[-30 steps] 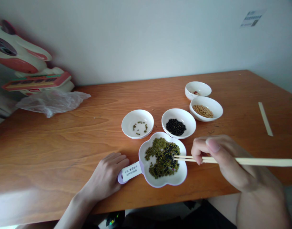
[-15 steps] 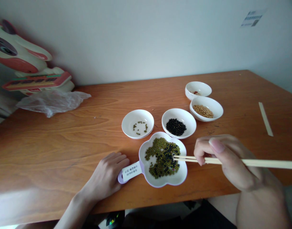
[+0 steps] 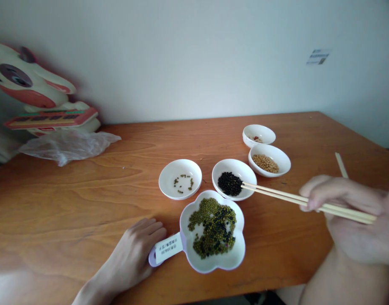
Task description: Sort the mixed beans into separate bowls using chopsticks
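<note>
My right hand (image 3: 346, 212) holds a pair of wooden chopsticks (image 3: 277, 193). Their tips reach over the white bowl (image 3: 249, 192) and touch or nearly touch the black beans (image 3: 230, 184) in it; whether a bean is between them cannot be made out. Nearer to me lies a flower-shaped white dish (image 3: 238, 254) with a lilac rim and a labelled handle (image 3: 169, 248), containing green beans (image 3: 208, 207) mixed with black ones. My left hand (image 3: 135, 248) rests palm down on the table beside the handle's end, fingers loosely bent, thumb hidden.
A left bowl (image 3: 165, 182) has a few green beans. Behind on the right stand a bowl of tan beans (image 3: 266, 163) and another bowl (image 3: 266, 134) with small reddish bits. A clear plastic bag (image 3: 70, 144), a cow-shaped toy piano (image 3: 54, 118) and a pale strip (image 3: 341, 164) are also there.
My right hand has swung the chopsticks up from the flower-shaped dish to the bowl of black beans. The whole view has shifted slightly; my left hand stays beside the handle.
</note>
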A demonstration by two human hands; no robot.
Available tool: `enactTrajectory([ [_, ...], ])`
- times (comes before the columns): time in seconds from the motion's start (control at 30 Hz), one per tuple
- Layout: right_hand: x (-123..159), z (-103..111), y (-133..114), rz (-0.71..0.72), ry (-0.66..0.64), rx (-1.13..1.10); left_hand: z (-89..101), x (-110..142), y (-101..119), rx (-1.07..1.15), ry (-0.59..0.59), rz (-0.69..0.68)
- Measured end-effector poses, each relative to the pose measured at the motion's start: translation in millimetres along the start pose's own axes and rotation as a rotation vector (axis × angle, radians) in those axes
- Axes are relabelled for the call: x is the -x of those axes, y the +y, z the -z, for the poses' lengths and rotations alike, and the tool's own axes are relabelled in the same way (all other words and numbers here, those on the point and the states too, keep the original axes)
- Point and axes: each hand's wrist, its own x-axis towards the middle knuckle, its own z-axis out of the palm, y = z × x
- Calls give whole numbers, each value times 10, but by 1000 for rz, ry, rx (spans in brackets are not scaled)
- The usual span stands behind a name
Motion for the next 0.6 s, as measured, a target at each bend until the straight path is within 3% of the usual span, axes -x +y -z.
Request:
enactTrajectory([
  [0.13,-6,21,37,-122,41,86,-8,2,-9,-4,3,-19],
  [0.33,89,25,-166,-176,-19,85,7,3,9,14,6,-1],
  [0.4,139,-44,-239,-200,-127,61,12,-12,15,22,8,6],
  [0.53,199,-221,-308,-219,-472,48,22,-31,24,32,13,7],
  [0.6,193,-302,-317,-219,-550,59,26,-30,27,26,5,12],
])
